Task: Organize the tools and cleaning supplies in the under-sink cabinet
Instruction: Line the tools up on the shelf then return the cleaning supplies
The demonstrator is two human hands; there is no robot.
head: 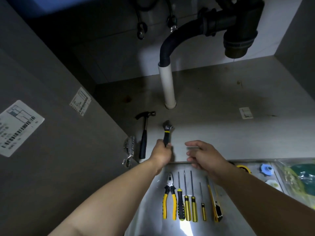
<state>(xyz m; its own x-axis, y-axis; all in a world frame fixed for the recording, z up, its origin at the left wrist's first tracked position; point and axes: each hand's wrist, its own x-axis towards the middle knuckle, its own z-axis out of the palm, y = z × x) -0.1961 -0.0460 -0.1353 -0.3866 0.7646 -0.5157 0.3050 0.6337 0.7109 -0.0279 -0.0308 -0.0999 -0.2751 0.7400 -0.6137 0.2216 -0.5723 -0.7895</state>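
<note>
My left hand grips the handle of a black and yellow adjustable wrench, whose jaw points into the cabinet, just right of a claw hammer lying on the cabinet floor. My right hand hovers beside it, fingers apart, holding nothing. On the floor outside lie yellow-handled pliers, several screwdrivers and a yellow utility knife in a row.
A white drain pipe rises from the cabinet floor, joined to a black hose and trap above. The open cabinet door with its hinge stands left. A tape measure, blue part and bagged sponges lie right.
</note>
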